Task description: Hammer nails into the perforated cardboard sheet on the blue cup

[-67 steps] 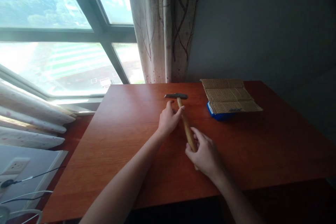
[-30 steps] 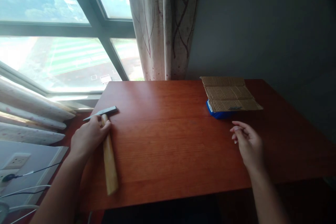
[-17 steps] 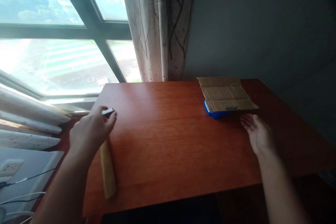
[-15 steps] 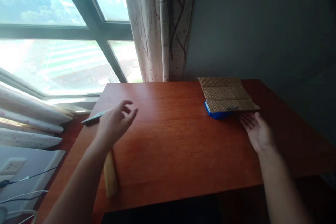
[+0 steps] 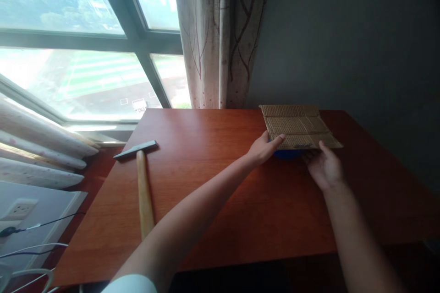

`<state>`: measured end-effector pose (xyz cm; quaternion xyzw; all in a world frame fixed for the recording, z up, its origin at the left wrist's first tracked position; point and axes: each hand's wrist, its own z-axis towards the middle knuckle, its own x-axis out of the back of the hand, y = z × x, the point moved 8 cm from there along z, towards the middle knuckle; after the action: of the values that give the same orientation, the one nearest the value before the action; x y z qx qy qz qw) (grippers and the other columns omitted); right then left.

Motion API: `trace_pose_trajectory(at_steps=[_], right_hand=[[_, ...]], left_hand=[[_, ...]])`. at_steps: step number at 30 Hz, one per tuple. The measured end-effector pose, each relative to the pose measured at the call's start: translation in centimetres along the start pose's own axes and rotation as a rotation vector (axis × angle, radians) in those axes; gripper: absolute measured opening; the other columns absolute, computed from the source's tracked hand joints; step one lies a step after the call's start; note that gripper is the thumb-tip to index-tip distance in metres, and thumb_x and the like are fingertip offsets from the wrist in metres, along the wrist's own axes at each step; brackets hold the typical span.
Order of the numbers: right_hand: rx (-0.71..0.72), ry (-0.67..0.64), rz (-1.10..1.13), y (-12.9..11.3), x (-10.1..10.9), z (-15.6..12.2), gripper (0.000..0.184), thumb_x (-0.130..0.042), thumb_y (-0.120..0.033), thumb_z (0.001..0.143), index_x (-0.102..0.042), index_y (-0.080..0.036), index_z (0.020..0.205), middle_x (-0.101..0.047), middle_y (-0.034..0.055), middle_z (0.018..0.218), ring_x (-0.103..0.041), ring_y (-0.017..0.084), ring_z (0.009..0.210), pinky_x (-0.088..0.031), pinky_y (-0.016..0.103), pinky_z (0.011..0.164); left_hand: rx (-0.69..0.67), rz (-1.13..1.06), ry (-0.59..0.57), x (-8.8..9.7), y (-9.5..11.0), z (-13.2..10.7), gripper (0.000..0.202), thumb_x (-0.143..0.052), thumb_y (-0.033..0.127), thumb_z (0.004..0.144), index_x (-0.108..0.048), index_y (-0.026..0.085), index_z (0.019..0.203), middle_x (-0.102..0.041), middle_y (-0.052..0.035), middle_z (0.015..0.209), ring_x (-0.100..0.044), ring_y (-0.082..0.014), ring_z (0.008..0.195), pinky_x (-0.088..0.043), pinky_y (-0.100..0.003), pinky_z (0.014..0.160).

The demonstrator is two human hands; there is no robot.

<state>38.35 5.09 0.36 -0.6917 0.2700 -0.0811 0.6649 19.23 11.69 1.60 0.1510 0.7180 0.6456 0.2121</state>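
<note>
A creased sheet of corrugated cardboard [image 5: 292, 123] lies over a blue object [image 5: 288, 154], most of which it hides. My left hand [image 5: 263, 149] is at the cardboard's front left corner, thumb on top and fingers mostly hidden at the side. At the front right edge, my right hand [image 5: 325, 167] has its thumb at the rim and its fingers underneath. Small thin metal pieces, perhaps nails [image 5: 303, 146], lie on the cardboard near its front edge. A hammer [image 5: 144, 187] rests at the left, its handle end hidden behind my left forearm.
The reddish wooden table [image 5: 206, 146] carries all these things. Behind it hang a patterned curtain [image 5: 206, 36] and a grey wall [image 5: 343, 36]. A window stands at the left, with a wall socket [image 5: 21, 209] and cables low beside the table.
My left hand has moved right, from above the hammer to the cardboard's left corner. My right hand has shifted slightly left, its thumb now at the cardboard's edge. The hammer head is uncovered.
</note>
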Motion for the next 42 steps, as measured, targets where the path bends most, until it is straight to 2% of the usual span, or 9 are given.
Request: trace_pose_trajectory(at_steps=[4, 13, 20, 26, 33, 34, 38, 40, 42], right_hand=[[0.000, -0.041, 0.121, 0.1, -5.5, -1.7, 0.028, -0.068, -0.046, 0.079, -0.065, -0.025, 0.097, -0.067, 0.0035, 0.103, -0.064, 0.019, 0.097, -0.054, 0.034, 0.084], [-0.007, -0.398, 0.071, 3.8, -22.7, -6.2, 0.048, -0.056, -0.066, 0.084, -0.065, -0.021, 0.098, -0.073, 0.0082, 0.104, -0.066, 0.024, 0.105, -0.055, 0.040, 0.088], [0.003, -0.463, 0.049, 7.9, -29.7, -8.3, 0.053, -0.048, -0.066, 0.089, -0.066, -0.018, 0.101, -0.074, 0.0078, 0.100, -0.067, 0.022, 0.102, -0.054, 0.038, 0.091], [0.068, -0.469, -0.071, 9.1, -31.2, -9.1, 0.049, -0.044, -0.064, 0.093, -0.065, -0.019, 0.091, -0.070, 0.0046, 0.086, -0.065, 0.020, 0.088, -0.054, 0.035, 0.082], [0.212, -0.482, -0.307, 5.6, -27.9, -11.2, 0.039, -0.055, -0.054, 0.091, -0.060, -0.022, 0.071, -0.063, 0.0034, 0.077, -0.058, 0.020, 0.075, -0.048, 0.033, 0.072], [0.265, -0.509, -0.357, 4.5, -27.7, -11.5, 0.037, -0.055, -0.051, 0.093, -0.060, -0.022, 0.069, -0.062, 0.0034, 0.076, -0.058, 0.020, 0.074, -0.047, 0.033, 0.073], [0.783, -0.527, -0.671, -0.8, -29.2, -12.6, 0.028, -0.046, -0.039, 0.099, -0.064, -0.023, 0.084, -0.067, 0.0062, 0.089, -0.062, 0.021, 0.089, -0.047, 0.034, 0.085], [0.940, -0.534, -0.751, -1.6, -30.8, -12.6, 0.025, -0.048, -0.038, 0.098, -0.066, -0.021, 0.100, -0.069, 0.0091, 0.108, -0.061, 0.024, 0.107, -0.044, 0.038, 0.097], [1.030, -0.557, -0.842, -1.0, -32.5, -12.6, 0.033, -0.051, -0.043, 0.097, -0.065, -0.019, 0.113, -0.066, 0.0119, 0.126, -0.055, 0.028, 0.122, -0.038, 0.044, 0.108]], left_hand=[[-0.083, -0.108, 0.122, 4.3, 1.9, -2.3, 0.055, -0.067, 0.036, 0.080, -0.056, 0.016, 0.130, -0.063, -0.0147, 0.134, -0.059, -0.0287, 0.125, -0.044, -0.042, 0.108], [0.021, -0.001, 0.426, 19.5, 6.0, -12.1, 0.052, -0.070, 0.037, 0.075, -0.062, 0.019, 0.123, -0.069, -0.0099, 0.122, -0.065, -0.0259, 0.112, -0.051, -0.040, 0.097], [0.046, 0.028, 0.607, 26.2, 5.7, -15.9, 0.050, -0.071, 0.034, 0.070, -0.065, 0.020, 0.117, -0.070, -0.0072, 0.116, -0.067, -0.0240, 0.106, -0.055, -0.036, 0.088], [0.059, 0.016, 0.654, 28.1, 5.1, -17.1, 0.049, -0.070, 0.035, 0.071, -0.065, 0.021, 0.118, -0.070, -0.0061, 0.114, -0.066, -0.0203, 0.102, -0.054, -0.026, 0.075], [0.016, 0.065, 0.675, 28.3, 5.1, -17.3, 0.052, -0.069, 0.041, 0.076, -0.061, 0.017, 0.122, -0.069, -0.0087, 0.114, -0.066, -0.0213, 0.101, -0.054, -0.030, 0.080], [-0.015, 0.116, 0.724, 28.5, 5.5, -17.6, 0.053, -0.068, 0.042, 0.077, -0.060, 0.017, 0.122, -0.068, -0.0101, 0.115, -0.066, -0.0229, 0.102, -0.054, -0.032, 0.081], [-0.267, 0.619, 1.018, 28.4, 9.6, -20.0, 0.042, -0.062, 0.041, 0.084, -0.062, 0.017, 0.119, -0.065, -0.0115, 0.120, -0.063, -0.0251, 0.108, -0.053, -0.037, 0.089], [-0.382, 0.887, 0.994, 26.7, 11.4, -20.3, 0.030, -0.059, 0.035, 0.087, -0.065, 0.019, 0.111, -0.067, -0.0083, 0.113, -0.063, -0.0233, 0.106, -0.050, -0.037, 0.094], [-0.434, 1.062, 0.860, 24.8, 12.0, -19.8, 0.021, -0.058, 0.033, 0.089, -0.068, 0.021, 0.104, -0.069, -0.0060, 0.106, -0.063, -0.0231, 0.103, -0.046, -0.039, 0.098]])
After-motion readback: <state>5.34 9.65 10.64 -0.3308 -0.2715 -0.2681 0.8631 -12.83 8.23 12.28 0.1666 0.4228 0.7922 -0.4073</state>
